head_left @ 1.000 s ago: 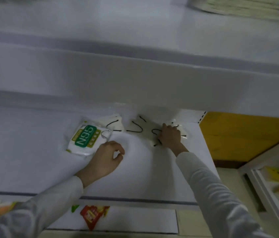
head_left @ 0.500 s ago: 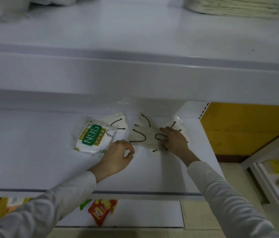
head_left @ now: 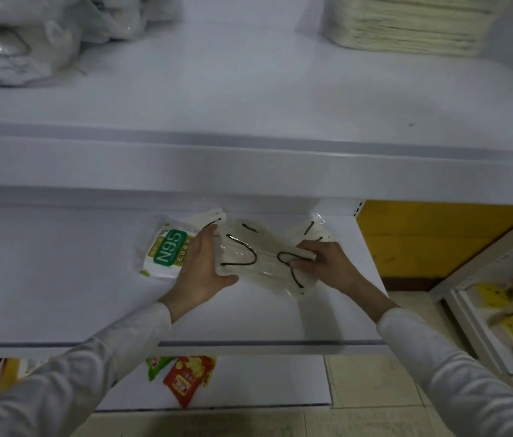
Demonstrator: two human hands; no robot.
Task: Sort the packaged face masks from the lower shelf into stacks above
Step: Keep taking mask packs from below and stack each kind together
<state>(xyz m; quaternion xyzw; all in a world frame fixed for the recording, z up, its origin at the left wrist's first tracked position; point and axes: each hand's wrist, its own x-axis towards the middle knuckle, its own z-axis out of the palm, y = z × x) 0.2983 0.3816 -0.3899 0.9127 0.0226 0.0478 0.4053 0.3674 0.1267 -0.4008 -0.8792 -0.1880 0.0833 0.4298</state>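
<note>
1. Lying on the lower shelf (head_left: 59,279), a clear mask pack (head_left: 258,260) with black loops sits between both hands.
2. Left hand (head_left: 200,269), fingers straight, presses its 9 o'clock edge; right hand (head_left: 327,263) pinches its 3 o'clock end.
3. N95 pack (head_left: 167,252) lies beside at 9 o'clock.
4. Upper shelf (head_left: 249,89) holds a cream stack (head_left: 406,26) at 1 o'clock, bagged masks (head_left: 12,48) at 11.

This looks like a small shop. Tiered white display shelving carries packaged goods. On the lower shelf (head_left: 59,294) lies a sealed N95 pack (head_left: 170,252). Above it sit bagged masks (head_left: 12,48) and a cream stack (head_left: 406,29). Below it lie bright snack packets (head_left: 186,378), and to its right stands another rack (head_left: 482,263) of yellow packets.
</note>
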